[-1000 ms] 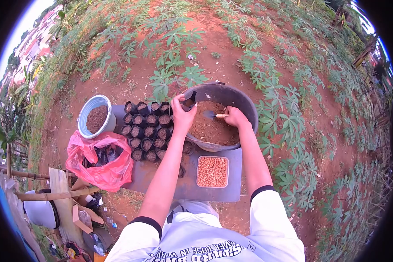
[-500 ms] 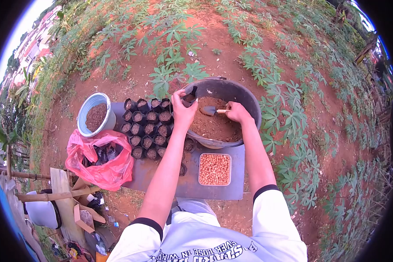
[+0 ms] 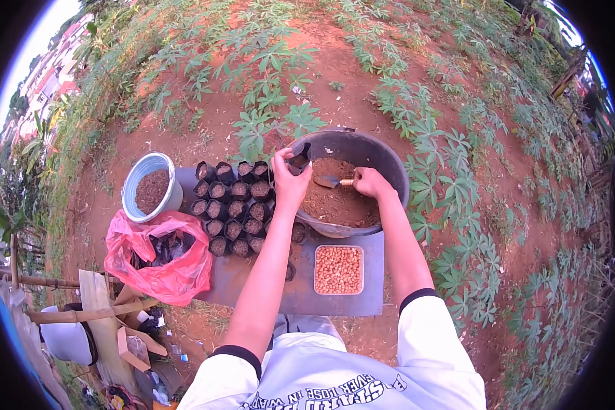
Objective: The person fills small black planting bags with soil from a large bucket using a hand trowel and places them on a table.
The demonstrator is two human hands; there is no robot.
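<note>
My left hand [image 3: 290, 179] is closed on a black plastic seedling bag [image 3: 299, 158], held over the left rim of a large dark basin [image 3: 387, 158]. Brown soil [image 3: 342, 208] lies in the basin. My right hand [image 3: 372, 183] grips the handle of a small trowel [image 3: 329, 181], whose blade rests at the soil to the right of the bag. How much soil the bag holds is hard to see. Left of my left forearm, rows of soil-filled black seedling bags [image 3: 236, 210] stand upright on a grey table [image 3: 301, 292].
A clear tub of corn kernels [image 3: 339, 270] sits at the table's near right. On the left are a light-blue bucket [image 3: 174, 198] of dark soil and a pink plastic bag [image 3: 188, 273] with black plastic inside. Leafy plants [image 3: 430, 184] grow beyond and to the right.
The trowel blade has dropped slightly lower in the basin, and my right hand has moved a little down with it. My left hand still holds the bag. The whole view has shifted slightly.
</note>
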